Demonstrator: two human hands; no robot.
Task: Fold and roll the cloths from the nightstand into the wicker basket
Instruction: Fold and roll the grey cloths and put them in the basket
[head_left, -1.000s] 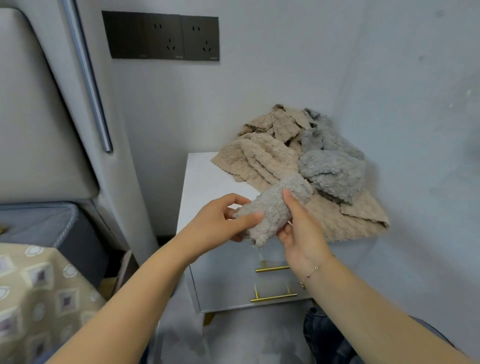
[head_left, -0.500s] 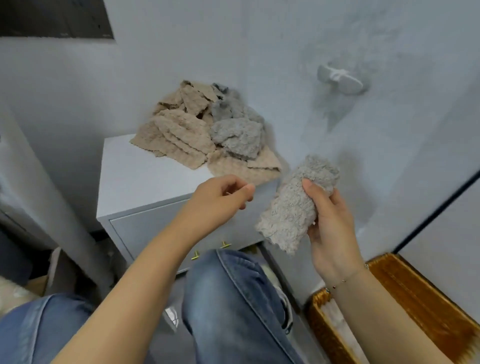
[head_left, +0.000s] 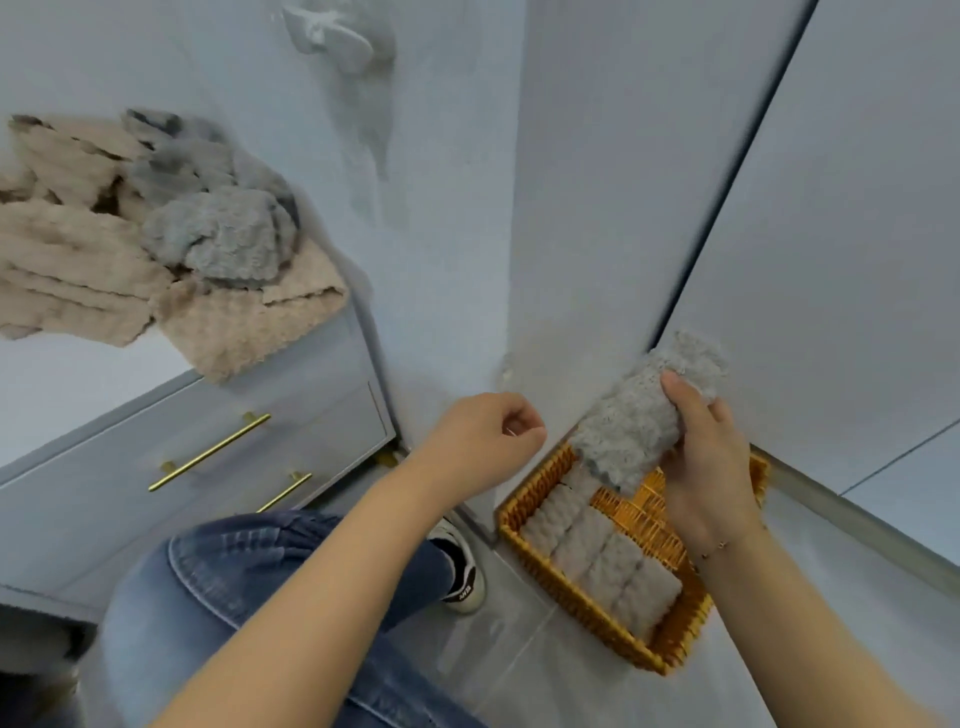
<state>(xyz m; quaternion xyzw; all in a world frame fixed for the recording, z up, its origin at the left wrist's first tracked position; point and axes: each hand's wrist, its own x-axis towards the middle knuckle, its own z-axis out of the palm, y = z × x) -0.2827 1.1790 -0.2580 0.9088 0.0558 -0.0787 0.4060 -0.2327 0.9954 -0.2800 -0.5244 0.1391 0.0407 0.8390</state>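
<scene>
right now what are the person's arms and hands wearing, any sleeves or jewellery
Both forearms are bare, with no sleeves or gloves in view. The right hand has a thin chain bracelet with small beads at the wrist. The left hand shows no rings or watch.

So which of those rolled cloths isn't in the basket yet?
The grey rolled cloth gripped in the right hand, held above the wicker basket. The other rolls lie side by side inside it.

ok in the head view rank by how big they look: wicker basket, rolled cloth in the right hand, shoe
1. wicker basket
2. rolled cloth, though held nearer the camera, so inflated
3. shoe, partly hidden by the knee
</scene>
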